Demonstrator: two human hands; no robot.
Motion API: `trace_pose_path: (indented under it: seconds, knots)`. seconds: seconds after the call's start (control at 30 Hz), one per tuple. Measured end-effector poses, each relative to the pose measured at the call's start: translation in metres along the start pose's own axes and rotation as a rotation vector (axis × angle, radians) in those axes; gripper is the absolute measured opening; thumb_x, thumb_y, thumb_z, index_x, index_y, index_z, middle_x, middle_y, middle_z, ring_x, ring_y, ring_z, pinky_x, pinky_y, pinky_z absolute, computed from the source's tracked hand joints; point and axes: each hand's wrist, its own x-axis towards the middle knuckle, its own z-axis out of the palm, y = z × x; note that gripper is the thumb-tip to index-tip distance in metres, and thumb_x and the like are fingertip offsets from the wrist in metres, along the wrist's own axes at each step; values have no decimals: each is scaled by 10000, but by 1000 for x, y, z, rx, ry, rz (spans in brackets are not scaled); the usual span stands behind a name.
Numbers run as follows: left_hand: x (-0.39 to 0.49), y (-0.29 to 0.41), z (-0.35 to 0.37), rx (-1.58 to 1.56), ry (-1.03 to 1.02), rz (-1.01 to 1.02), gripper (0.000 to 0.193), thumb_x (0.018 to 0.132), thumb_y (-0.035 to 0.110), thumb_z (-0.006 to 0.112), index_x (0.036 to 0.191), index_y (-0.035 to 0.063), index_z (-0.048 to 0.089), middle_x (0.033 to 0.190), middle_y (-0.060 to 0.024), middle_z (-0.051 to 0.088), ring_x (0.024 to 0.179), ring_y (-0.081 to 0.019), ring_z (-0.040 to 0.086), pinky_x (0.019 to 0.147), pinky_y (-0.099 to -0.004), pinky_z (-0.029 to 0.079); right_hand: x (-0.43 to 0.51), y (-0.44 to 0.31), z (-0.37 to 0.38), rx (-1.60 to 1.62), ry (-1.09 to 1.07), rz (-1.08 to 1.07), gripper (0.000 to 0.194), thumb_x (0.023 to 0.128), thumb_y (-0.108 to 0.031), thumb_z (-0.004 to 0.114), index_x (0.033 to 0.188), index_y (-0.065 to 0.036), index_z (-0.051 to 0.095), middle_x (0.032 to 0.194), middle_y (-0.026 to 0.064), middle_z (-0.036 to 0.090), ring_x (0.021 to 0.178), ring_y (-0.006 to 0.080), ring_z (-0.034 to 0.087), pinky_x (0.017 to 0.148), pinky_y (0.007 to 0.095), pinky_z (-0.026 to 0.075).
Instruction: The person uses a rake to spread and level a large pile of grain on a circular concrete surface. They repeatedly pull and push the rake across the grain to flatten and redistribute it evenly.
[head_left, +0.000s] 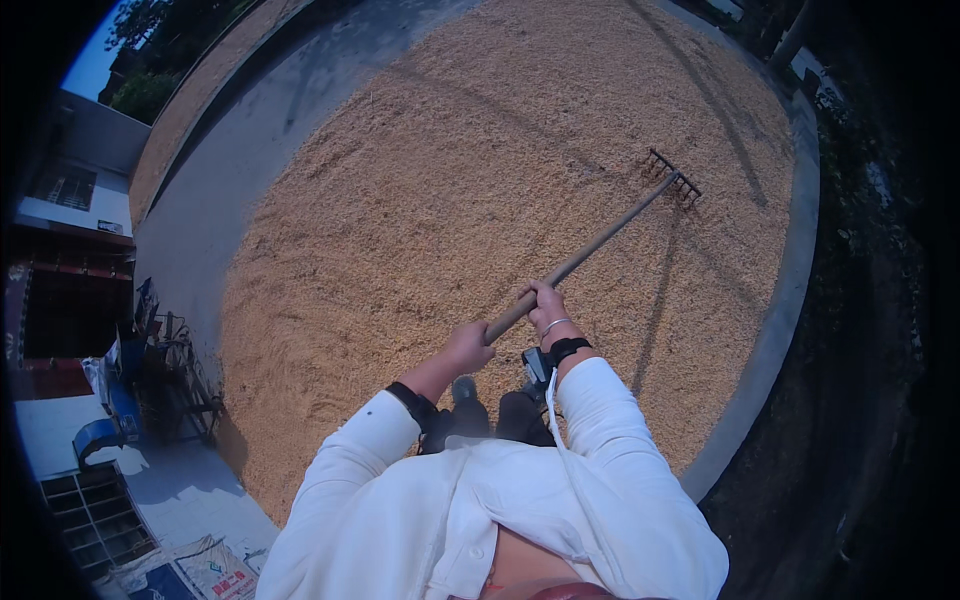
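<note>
A wooden-handled rake (592, 247) reaches from both my hands out to the upper right, its toothed head resting on a wide layer of yellow-tan kernels, likely corn (420, 195). My left hand (469, 346) is closed around the near end of the pole. Farther up the pole, my right hand (545, 304) grips it, with a silver bracelet and a black strap on that wrist. Some of the rake's teeth are partly sunk in the kernels. Below my hands my shoes stand on the layer.
Bare concrete (210, 180) borders the kernels at left, and a low concrete edge (802, 195) curves along the right, beside dark ground. Metal machinery with blue parts (127, 382) stands by a building at left. Printed sacks (214, 570) lie at lower left.
</note>
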Motion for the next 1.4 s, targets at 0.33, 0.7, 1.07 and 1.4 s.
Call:
trace_pose_path:
  seconds: [0.33, 0.7, 1.07, 1.4]
  knots:
    - [16, 128, 6, -61, -160, 54, 316, 724, 121, 671, 1016, 9, 626, 934, -221, 676, 930, -369, 670, 784, -443, 530, -13, -104, -59, -122, -23, -5, 121, 821, 20, 600, 925, 13, 539, 775, 149, 627, 646, 265, 646, 574, 381, 568]
    - [-75, 83, -87, 37, -109, 47, 312, 754, 173, 627, 1029, 32, 664, 913, -207, 692, 848, -393, 674, 743, -476, 524, -17, -81, -5, -320, -26, 137, 138, 867, -76, 639, 939, -4, 545, 815, 145, 622, 674, 298, 659, 575, 426, 586]
    - [-28, 56, -181, -12, -45, 44, 321, 749, 199, 667, 1037, 57, 678, 889, -187, 691, 842, -375, 668, 736, -460, 518, 59, -140, 57, -372, -35, 395, 121, 918, -106, 634, 966, -14, 571, 874, 138, 632, 764, 316, 673, 659, 481, 602]
    - [28, 80, -271, 72, -80, 71, 329, 762, 232, 697, 1046, 68, 662, 858, -173, 679, 798, -359, 665, 699, -454, 511, 111, -203, 100, -340, 11, 403, 130, 939, -146, 616, 994, -37, 569, 886, 119, 621, 821, 307, 657, 750, 513, 591]
